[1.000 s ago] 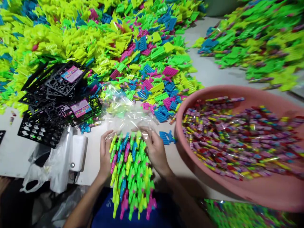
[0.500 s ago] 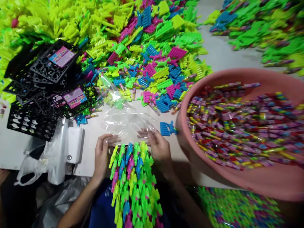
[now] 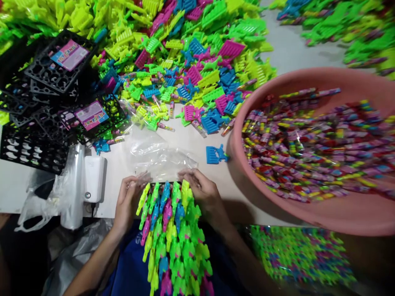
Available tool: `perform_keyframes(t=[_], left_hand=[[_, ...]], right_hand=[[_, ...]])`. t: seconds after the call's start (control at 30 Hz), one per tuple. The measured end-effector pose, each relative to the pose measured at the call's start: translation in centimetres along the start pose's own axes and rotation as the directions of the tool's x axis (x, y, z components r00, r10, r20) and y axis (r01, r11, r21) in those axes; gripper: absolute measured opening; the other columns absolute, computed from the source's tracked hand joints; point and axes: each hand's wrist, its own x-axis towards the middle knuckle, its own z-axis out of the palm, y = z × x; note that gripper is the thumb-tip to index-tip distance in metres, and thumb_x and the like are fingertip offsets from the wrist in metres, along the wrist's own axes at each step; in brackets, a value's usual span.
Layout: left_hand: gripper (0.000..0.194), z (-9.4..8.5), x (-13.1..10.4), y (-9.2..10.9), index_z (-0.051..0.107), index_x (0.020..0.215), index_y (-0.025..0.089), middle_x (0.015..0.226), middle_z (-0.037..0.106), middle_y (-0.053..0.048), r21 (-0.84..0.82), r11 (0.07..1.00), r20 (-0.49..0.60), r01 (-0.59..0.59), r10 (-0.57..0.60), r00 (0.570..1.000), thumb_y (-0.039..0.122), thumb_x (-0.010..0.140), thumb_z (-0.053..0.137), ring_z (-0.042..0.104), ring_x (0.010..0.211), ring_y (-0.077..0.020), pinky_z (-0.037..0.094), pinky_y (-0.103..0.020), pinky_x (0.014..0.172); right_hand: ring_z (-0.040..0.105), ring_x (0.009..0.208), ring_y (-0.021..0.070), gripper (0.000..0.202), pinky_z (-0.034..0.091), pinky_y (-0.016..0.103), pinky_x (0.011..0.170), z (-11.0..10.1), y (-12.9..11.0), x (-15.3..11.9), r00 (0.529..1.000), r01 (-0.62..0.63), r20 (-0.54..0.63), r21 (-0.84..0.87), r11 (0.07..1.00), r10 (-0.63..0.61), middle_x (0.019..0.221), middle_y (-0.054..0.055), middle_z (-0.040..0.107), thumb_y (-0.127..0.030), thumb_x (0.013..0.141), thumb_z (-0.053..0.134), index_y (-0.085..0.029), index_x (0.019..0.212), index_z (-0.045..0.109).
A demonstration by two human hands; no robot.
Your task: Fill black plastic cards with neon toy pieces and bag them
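So on the far left there was a messy heap of black plastic racks (image 3: 46,78), a couple with pink-and-blue "Toy Candy" cards (image 3: 69,55) on them. Behind them a huge pile of neon toys (image 3: 123,24), mostly yellow and green, spread toward the middle of the desk (image 3: 111,181). Just below the racks sat some crumpled clear plastic (image 3: 72,197), right beside a white box-shaped device (image 3: 94,179) with a round button.

Next along was the left hand (image 3: 126,201), fingers partly curled on the near edge of a clear plastic bag (image 3: 160,156) lying flat on the desk. Between the hands was a tight block of neon toys (image 3: 173,230), in slanting rows, its top end right at the bag's edge. The right hand (image 3: 205,191) had a similar half-closed grip on the bag's other side; couldn't tell if either one had the block too.

Past that, one blue comb-shaped toy (image 3: 213,155) lay alone near a big pink tub (image 3: 339,224) loaded with wrapped candy tubes (image 3: 293,156). Below the tub was a wrapped pack of toys (image 3: 302,255), and another neon pile (image 3: 333,33) filled the top right.
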Motion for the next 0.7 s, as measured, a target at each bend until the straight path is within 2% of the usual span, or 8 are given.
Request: perform_keyframes(t=[0.1,0.27,0.43,0.53,0.63,0.7], left_hand=[[0.046,0.5,0.4,-0.3,0.062,0.107,0.028,0.132,0.081,-0.006,-0.104,0.995,-0.009,-0.01,0.009,1.0,0.054,0.082,0.091,0.08,0.118,-0.0277,0.062,-0.043,0.106],[0.044,0.7,0.5,-0.5,0.065,0.113,0.027,0.15,0.073,-0.009,-0.133,0.991,-0.014,-0.028,0.026,1.0,0.048,0.084,0.091,0.074,0.133,-0.0297,0.063,-0.043,0.109],[0.042,-0.4,0.8,-0.2,0.066,0.117,0.025,0.152,0.07,-0.011,-0.184,0.982,0.041,0.052,-0.045,0.998,0.046,0.088,0.089,0.069,0.142,-0.03,0.066,-0.038,0.105],[0.046,-0.6,1.1,-0.2,0.065,0.118,0.025,0.155,0.066,-0.012,-0.127,0.992,0.051,0.004,0.003,0.999,0.044,0.086,0.091,0.072,0.136,-0.0327,0.07,-0.037,0.094],[0.05,-0.3,1.2,-0.5,0.062,0.119,0.026,0.147,0.07,-0.012,-0.088,0.995,0.017,-0.054,0.055,0.998,0.045,0.084,0.092,0.076,0.13,-0.0356,0.072,-0.032,0.075],[0.05,0.0,1.2,-0.6,0.061,0.115,0.025,0.144,0.07,-0.012,-0.083,0.992,-0.022,-0.096,0.094,0.995,0.047,0.083,0.092,0.076,0.13,-0.0368,0.071,-0.03,0.069]], right_hand=[[0.074,0.083,0.0243,0.042,0.057,0.032,0.069,0.4,0.3,0.1,1.0,-0.014,-0.014,0.121,0.993,0.016,0.092,0.005,0.078,-0.063,0.09,0.069,-0.023,0.101,0.076],[0.08,0.09,0.027,0.049,0.055,0.027,0.056,0.7,1.3,0.2,0.998,-0.049,-0.017,0.315,0.948,0.058,0.116,0.01,0.079,-0.069,0.091,0.069,-0.023,0.108,0.07],[0.082,0.088,0.027,0.047,0.061,0.031,0.063,1.3,2.1,0.2,0.998,-0.03,-0.035,0.396,0.918,0.048,0.114,0.011,0.08,-0.067,0.093,0.071,-0.022,0.104,0.068],[0.082,0.088,0.028,0.048,0.062,0.032,0.064,1.4,2.1,0.2,0.998,-0.01,-0.051,0.402,0.915,0.033,0.115,0.011,0.079,-0.067,0.093,0.071,-0.022,0.109,0.068],[0.083,0.096,0.03,0.049,0.064,0.037,0.077,1.4,2.0,0.0,0.996,0.041,-0.092,0.368,0.929,-0.007,0.116,0.01,0.078,-0.066,0.097,0.067,-0.022,0.117,0.07],[0.083,0.1,0.0307,0.047,0.064,0.039,0.085,1.3,2.0,-0.3,0.994,0.05,-0.11,0.367,0.929,-0.01,0.117,0.01,0.079,-0.064,0.098,0.067,-0.022,0.117,0.07]])
